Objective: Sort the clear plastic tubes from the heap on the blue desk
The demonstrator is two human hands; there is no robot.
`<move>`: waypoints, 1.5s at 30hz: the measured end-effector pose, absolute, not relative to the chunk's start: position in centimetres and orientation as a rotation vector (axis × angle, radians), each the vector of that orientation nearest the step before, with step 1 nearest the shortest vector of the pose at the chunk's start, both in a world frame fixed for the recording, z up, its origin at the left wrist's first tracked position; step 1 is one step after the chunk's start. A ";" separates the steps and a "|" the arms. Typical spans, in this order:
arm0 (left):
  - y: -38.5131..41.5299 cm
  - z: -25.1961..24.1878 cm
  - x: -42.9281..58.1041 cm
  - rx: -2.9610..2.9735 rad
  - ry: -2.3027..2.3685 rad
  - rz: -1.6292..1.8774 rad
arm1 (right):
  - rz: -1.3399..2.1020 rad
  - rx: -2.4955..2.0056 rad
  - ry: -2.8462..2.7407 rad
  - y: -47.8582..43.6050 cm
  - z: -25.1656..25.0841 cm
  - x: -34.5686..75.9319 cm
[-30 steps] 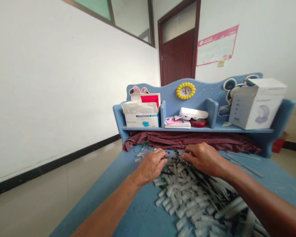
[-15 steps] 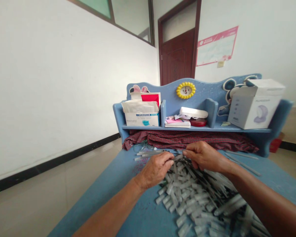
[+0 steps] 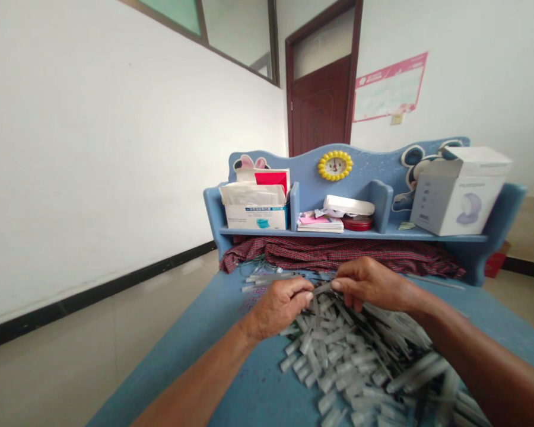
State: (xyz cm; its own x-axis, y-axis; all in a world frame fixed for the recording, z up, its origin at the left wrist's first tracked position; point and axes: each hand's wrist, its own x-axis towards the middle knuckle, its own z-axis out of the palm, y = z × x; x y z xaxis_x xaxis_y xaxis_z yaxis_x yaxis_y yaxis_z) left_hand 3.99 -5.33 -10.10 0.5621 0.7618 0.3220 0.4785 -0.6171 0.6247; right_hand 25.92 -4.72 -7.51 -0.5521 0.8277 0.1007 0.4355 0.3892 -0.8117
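Note:
Between my two hands is a short, frosted, see-through pen cap [image 3: 323, 289], slightly tilted. My left hand [image 3: 279, 305] pinches its left end between thumb and fingers, and my right hand [image 3: 374, 286] pinches the right end. Whether a pen barrel sits inside it is too small to tell. Below my hands spreads a pile of similar pen caps [image 3: 338, 362]. Thin dark pen refills [image 3: 376, 332] and longer clear tubes lie among them, partly under my right forearm. Beyond my left hand, several finished-looking clear pens [image 3: 267, 277] lie side by side.
A blue desk [image 3: 249, 385] carries a raised shelf. On it stand a mask box [image 3: 256, 216], papers [image 3: 320, 222], a red round tin [image 3: 357, 223], a white case [image 3: 349, 205] and a white carton [image 3: 463, 196]. Checked cloth [image 3: 311, 254] lies beneath, and a yellow flower clock [image 3: 335, 166] hangs above.
Both hands stay over the pile with the pen cap between them. My right hand has shifted slightly right, and more of the cap shows. The view has tipped up a little.

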 end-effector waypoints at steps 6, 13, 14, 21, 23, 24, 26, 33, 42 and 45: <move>-5.4 -10.0 4.0 2.344 0.996 0.808 | 1.004 -1.060 -2.182 -4.8 -7.9 25.8; -5.5 -9.9 4.0 2.343 0.994 0.824 | 0.897 -1.123 -2.187 -4.6 -8.2 25.6; -5.5 -9.9 4.0 2.342 0.994 0.824 | 0.863 -1.146 -2.202 -4.6 -8.1 25.5; -5.3 -10.0 3.8 2.320 1.001 0.816 | 0.977 -1.117 -2.162 -4.8 -8.0 25.5; -5.3 -10.1 3.8 2.316 1.004 0.811 | 0.893 -1.165 -2.181 -4.8 -7.9 25.4; -5.2 -10.1 3.8 2.316 1.003 0.803 | 0.866 -1.182 -2.187 -4.8 -7.9 25.4; -5.2 -10.1 3.8 2.317 0.999 0.783 | 0.884 -1.180 -2.184 -4.7 -8.0 25.5; -5.1 -10.3 3.9 2.281 1.005 0.776 | 0.889 -1.192 -2.205 -4.3 -8.2 25.6; -5.1 -10.4 3.8 2.279 1.007 0.748 | 0.952 -1.173 -2.202 -4.6 -8.0 25.7; -5.2 -10.4 3.9 2.281 1.001 0.738 | 0.857 -1.217 -2.249 -4.6 -8.0 25.6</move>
State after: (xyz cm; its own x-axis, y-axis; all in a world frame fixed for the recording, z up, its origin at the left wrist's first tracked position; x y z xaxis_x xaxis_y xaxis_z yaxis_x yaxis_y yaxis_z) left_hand 3.89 -5.15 -10.37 0.5744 0.7750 0.2637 0.4808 -0.5801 0.6575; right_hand 25.58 -4.60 -8.05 -0.5157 0.8525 0.0856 0.5793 0.4205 -0.6983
